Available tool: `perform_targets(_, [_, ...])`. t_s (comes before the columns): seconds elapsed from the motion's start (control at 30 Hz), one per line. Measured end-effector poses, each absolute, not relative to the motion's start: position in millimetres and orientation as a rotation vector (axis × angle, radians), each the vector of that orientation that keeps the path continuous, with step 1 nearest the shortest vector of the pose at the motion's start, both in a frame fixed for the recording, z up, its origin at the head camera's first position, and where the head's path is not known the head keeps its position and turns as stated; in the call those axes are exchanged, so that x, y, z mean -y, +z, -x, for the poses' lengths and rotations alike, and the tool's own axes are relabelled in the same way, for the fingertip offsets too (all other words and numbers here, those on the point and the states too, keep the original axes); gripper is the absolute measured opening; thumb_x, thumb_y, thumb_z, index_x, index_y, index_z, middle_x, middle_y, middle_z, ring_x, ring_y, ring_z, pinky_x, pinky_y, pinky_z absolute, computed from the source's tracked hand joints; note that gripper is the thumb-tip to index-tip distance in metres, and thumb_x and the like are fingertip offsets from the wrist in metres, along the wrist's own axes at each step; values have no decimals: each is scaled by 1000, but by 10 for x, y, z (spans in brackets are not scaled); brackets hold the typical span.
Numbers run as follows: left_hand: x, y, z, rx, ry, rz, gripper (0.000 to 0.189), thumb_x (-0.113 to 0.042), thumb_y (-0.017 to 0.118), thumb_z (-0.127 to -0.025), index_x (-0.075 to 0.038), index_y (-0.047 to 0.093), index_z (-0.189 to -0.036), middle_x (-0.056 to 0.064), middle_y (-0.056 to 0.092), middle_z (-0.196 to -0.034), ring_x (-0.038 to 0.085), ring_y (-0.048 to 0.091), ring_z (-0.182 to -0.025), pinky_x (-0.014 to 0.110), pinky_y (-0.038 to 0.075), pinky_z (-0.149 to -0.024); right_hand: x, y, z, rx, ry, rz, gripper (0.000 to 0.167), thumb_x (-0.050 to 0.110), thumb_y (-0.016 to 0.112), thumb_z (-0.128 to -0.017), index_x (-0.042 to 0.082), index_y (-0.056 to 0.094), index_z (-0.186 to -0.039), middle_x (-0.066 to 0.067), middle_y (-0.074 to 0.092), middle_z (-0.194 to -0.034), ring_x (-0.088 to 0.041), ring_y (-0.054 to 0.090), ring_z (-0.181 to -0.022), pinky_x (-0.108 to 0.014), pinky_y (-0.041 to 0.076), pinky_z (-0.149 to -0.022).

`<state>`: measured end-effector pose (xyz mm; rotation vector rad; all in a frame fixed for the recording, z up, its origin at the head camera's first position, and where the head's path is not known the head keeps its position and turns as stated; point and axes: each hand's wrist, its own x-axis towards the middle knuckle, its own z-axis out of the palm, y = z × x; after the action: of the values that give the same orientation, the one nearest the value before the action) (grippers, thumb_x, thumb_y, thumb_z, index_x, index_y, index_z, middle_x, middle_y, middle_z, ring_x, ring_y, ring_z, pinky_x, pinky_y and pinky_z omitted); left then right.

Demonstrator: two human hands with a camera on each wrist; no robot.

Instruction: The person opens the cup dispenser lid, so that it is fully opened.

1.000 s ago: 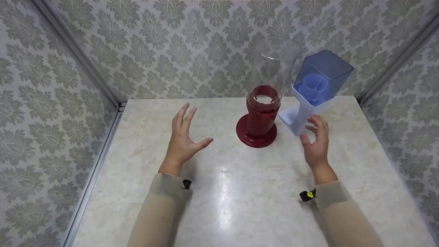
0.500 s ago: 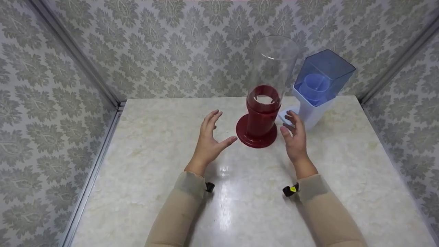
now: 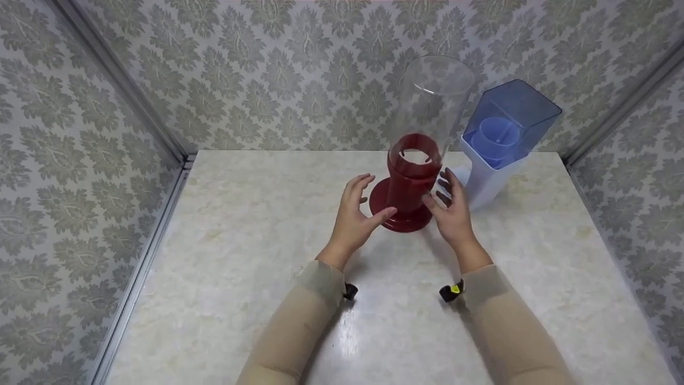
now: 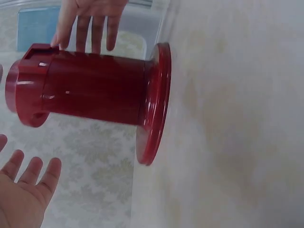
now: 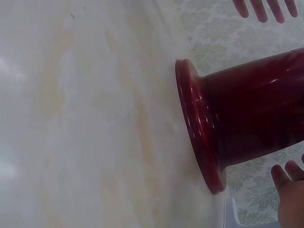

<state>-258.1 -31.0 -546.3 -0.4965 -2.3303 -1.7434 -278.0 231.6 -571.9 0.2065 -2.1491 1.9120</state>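
Note:
A red dispenser-like stand (image 3: 409, 192) with a round foot and a clear, open-topped cylinder (image 3: 435, 107) stands upright on the table. To its left is my left hand (image 3: 355, 219), fingers spread, apart from the red body in the left wrist view (image 4: 23, 194). On the other side my right hand (image 3: 451, 214) has its fingers extended beside the red body. Its thumb is at the red surface, as the left wrist view shows; whether it presses there I cannot tell. The red body (image 5: 256, 107) lies between both hands in the right wrist view.
Right behind my right hand stands a white dispenser (image 3: 489, 184) with a blue transparent square hopper (image 3: 526, 117). The marbled tabletop (image 3: 256, 214) meets patterned wall panels (image 3: 267, 80) at the back and sides.
My left hand has moved right, toward the red stand. My right hand has moved left, from in front of the white dispenser to the red stand's side. Both dispensers keep their places.

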Motion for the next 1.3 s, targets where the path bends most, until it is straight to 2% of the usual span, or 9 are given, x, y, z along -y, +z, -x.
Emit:
perform_targets(0.13, [162, -5478, 2656, 2354, -1749, 465, 81, -27, 92, -98, -9, 52, -165, 15, 47, -172, 34, 48, -160, 60, 52, -126, -2306, -5727, 2834, 2178, 1885, -234, 88, 5, 80, -104, 0, 30, -177, -21, 37, -180, -40, 39, -167, -60, 34, -139])
perform_targets(0.27, [80, -5496, 2717, 2400, -1740, 402, 77, -29, 92, -98, -10, 55, -163, 13, 49, -170, 31, 51, -159, 54, 47, -132, -2326, -5717, 2878, 2206, 1849, -240, 87, 1, 84, -100, -2, 37, -173, -22, 42, -178, -41, 43, -165, -58, 35, -139])
perform_targets(0.4, [-4, -5529, 2774, 2404, -1750, 366, 70, -32, 90, -100, -13, 59, -159, 11, 52, -165, 28, 53, -157, 50, 46, -133, -2380, -5698, 2918, 2231, 1890, -250, 80, -1, 84, -100, -4, 44, -169, -26, 51, -171, -43, 48, -162, -55, 37, -139])
perform_targets(0.57, [-96, -5587, 2780, 2354, -1745, 346, 58, -27, 89, -101, -15, 66, -152, 8, 60, -154, 24, 60, -149, 42, 51, -129, -2409, -5689, 2945, 2274, 1985, -249, 82, 1, 83, -101, -2, 42, -171, -25, 54, -170, -41, 52, -160, -49, 41, -136])
perform_targets(0.73, [-182, -5630, 2745, 2283, -1819, 285, 55, -21, 87, -101, -14, 66, -151, 6, 65, -146, 21, 68, -141, 30, 58, -119, -2370, -5720, 2939, 2226, 2029, -219, 84, -3, 83, -99, -2, 41, -172, -26, 55, -169, -40, 53, -159, -43, 47, -131])
perform_targets(0.87, [-209, -5642, 2740, 2273, -1809, 226, 50, -22, 86, -103, -15, 68, -149, 4, 67, -144, 19, 69, -139, 29, 59, -117, -2311, -5777, 2930, 2163, 2034, -208, 80, -6, 83, -98, -2, 46, -169, -26, 58, -166, -40, 57, -156, -39, 51, -128])
perform_targets(0.97, [-192, -5653, 2743, 2280, -1773, 203, 45, -23, 84, -104, -15, 69, -146, 4, 69, -143, 19, 70, -138, 32, 59, -118, -2253, -5796, 2897, 2134, 2019, -194, 76, -5, 84, -97, -2, 51, -166, -26, 61, -162, -37, 60, -153, -40, 53, -127])
perform_targets(1.17, [-137, -5679, 2732, 2272, -1787, 208, 41, -24, 82, -106, -15, 71, -144, 3, 71, -143, 18, 71, -136, 33, 60, -117, -2138, -5824, 2797, 2084, 1985, -110, 70, -4, 90, -92, -2, 61, -156, -22, 71, -144, -22, 69, -138, -35, 59, -120])
perform_targets(1.3, [-105, -5684, 2732, 2253, -1832, 240, 41, -20, 79, -108, -13, 70, -147, 4, 68, -146, 19, 69, -140, 33, 58, -119, -2065, -5830, 2742, 2071, 1903, -47, 61, 0, 96, -88, -2, 68, -142, -15, 75, -131, -22, 73, -129, -34, 64, -112])
